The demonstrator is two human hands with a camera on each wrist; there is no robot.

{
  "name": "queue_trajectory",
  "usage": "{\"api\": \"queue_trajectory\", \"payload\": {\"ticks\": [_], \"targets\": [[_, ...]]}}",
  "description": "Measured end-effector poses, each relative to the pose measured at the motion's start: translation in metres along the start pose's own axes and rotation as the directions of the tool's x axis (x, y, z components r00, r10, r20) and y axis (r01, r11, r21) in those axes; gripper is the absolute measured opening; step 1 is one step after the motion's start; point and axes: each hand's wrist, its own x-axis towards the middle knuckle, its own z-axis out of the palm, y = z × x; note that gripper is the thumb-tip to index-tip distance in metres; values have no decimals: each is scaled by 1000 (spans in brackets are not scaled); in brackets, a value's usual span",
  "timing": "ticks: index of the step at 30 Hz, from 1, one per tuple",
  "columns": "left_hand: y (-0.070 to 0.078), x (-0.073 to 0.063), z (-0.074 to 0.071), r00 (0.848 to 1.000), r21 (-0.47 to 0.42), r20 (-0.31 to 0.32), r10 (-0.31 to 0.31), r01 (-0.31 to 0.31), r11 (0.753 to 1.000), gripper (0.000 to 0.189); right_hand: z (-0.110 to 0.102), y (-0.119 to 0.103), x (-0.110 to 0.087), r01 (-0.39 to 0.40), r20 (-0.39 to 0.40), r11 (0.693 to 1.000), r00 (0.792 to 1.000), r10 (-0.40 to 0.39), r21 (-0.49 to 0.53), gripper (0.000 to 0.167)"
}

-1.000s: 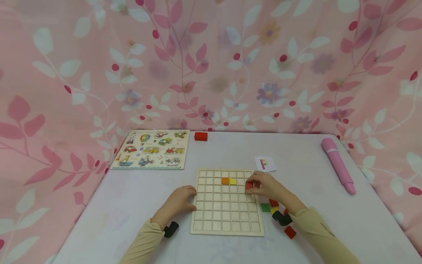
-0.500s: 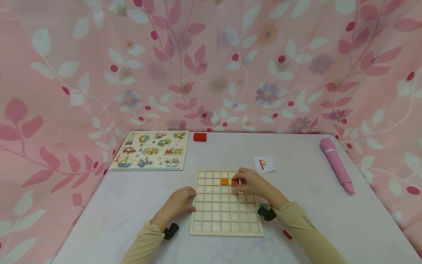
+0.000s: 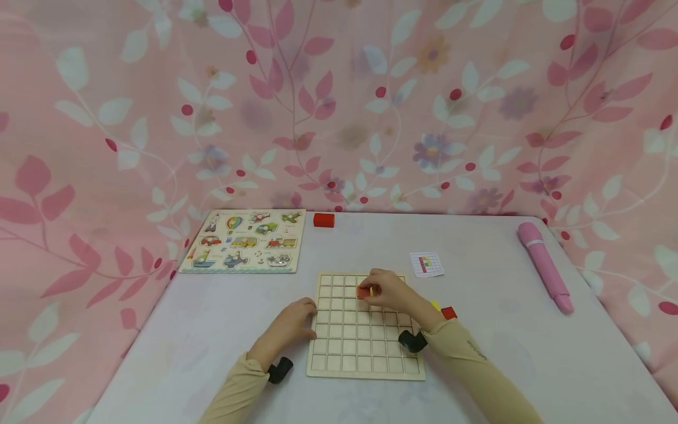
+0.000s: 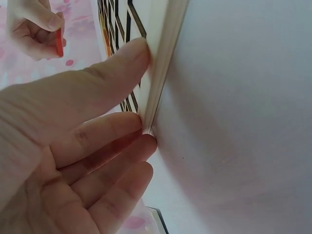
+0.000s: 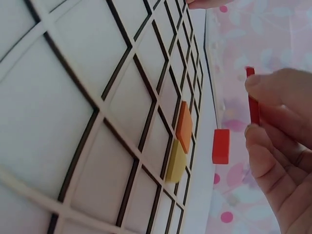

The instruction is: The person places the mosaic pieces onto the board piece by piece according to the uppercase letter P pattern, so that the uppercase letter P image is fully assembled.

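A pink cloth (image 3: 339, 88) with leaves and flowers hung behind my white table (image 3: 477, 247). My left hand (image 3: 288, 323) touched the left edge of the wooden board (image 3: 341, 347), fingers loose and thumb on top, probably to stop it sliding. My right hand (image 3: 391, 291) pinched a red square (image 5: 252, 97) up above the board. I think I used just my fingertips because it was so thin. An orange square (image 5: 184, 127) and a yellow square (image 5: 176, 162) sat next to each other in the board's little boxes. A small card (image 3: 426, 264) lay face up past the top right corner, maybe so I could see it. A loose red square (image 3: 448, 312) lay by my right arm, perhaps for easy reaching. The picture puzzle (image 3: 242, 241) and red block (image 3: 323, 220) sat at the back, I guess out of my way.
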Motion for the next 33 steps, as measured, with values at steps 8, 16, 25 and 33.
{"api": "queue_trajectory", "payload": {"ticks": [8, 16, 25, 33], "targets": [[3, 1, 1, 999, 37, 29, -42, 41, 998, 46, 11, 3, 10, -60, 16, 996, 998, 61, -74, 18], [-1, -4, 0, 999, 24, -3, -35, 35, 999, 44, 22, 6, 27, -107, 40, 993, 993, 109, -42, 19], [-4, -8, 3, 999, 35, -4, -39, 39, 999, 45, 37, 7, 34, -202, 76, 979, 976, 203, -19, 18], [2, -2, 1, 999, 72, 10, -35, 35, 997, 45, 36, 7, 29, -278, 43, 960, 959, 279, -30, 22]]}}
